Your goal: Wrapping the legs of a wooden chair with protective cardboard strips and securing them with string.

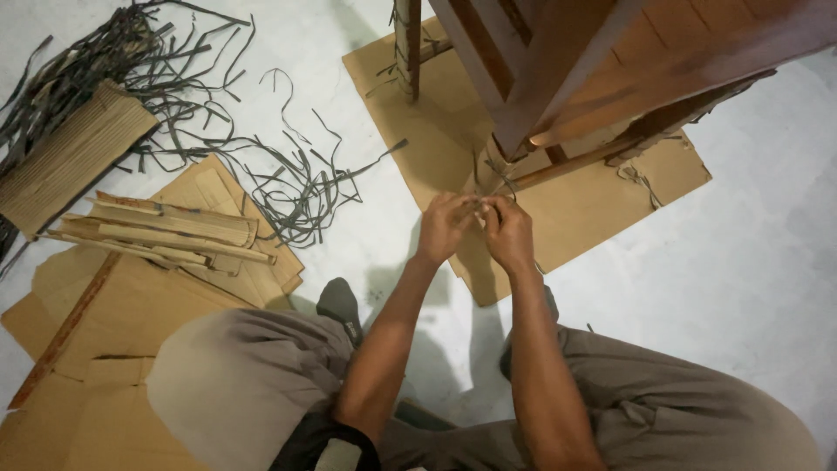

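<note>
Grip: left hand (pixel 445 225) and right hand (pixel 508 231) are both pinching a thin dark strap (pixel 495 171) at the foot of a wooden chair leg (pixel 493 167); fingers are closing on the strap ends, fingertips of the two hands nearly touching.
Strap location: it is lying around cardboard padding on the leg, just above the flat cardboard sheet (pixel 593 205) under the furniture.
Technique (judgement): tension is probably best kept even on both ends, with the pull kept close to the leg so the wrap is not slipping off the padding.
Hand pose: both wrists are bending slightly inward, knuckles up, thumbs facing each other.
Arm pose: forearms are extending forward between the knees and converging at the leg.
Surroundings: loose dark strips (pixel 288 187) and rolled cardboard pieces (pixel 166 231) are lying well apart, to the left on the floor.
</note>
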